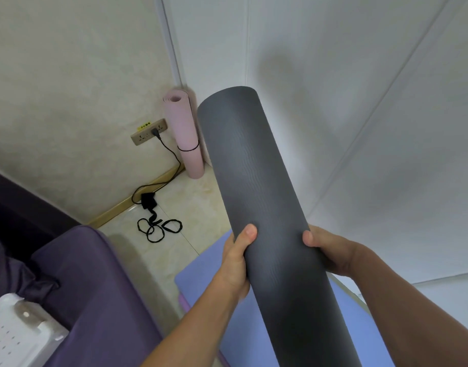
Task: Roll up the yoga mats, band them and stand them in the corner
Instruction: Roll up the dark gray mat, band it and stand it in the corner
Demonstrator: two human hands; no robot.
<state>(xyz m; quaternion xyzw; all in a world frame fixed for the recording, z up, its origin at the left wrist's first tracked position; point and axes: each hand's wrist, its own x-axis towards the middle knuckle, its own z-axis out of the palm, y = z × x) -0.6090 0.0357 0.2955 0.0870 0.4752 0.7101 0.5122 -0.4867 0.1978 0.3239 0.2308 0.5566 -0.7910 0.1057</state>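
Observation:
A rolled dark grey yoga mat (264,197) is held up off the floor, tilted, its far end pointing toward the corner. My left hand (235,263) grips its left side and my right hand (330,250) grips its right side, thumbs on top. No band shows on the visible part of it. A rolled pink mat (183,133) stands upright in the corner with a black band around its lower half. A blue-purple mat (217,276) lies flat on the floor below my hands. Several loose black bands (160,229) lie on the tiles.
A wall socket (149,132) has a black cable running down to a power adapter (148,201) on the floor near the bands. A purple sofa (76,282) fills the lower left, with a white perforated object (18,335) on it. White wall panels are at the right.

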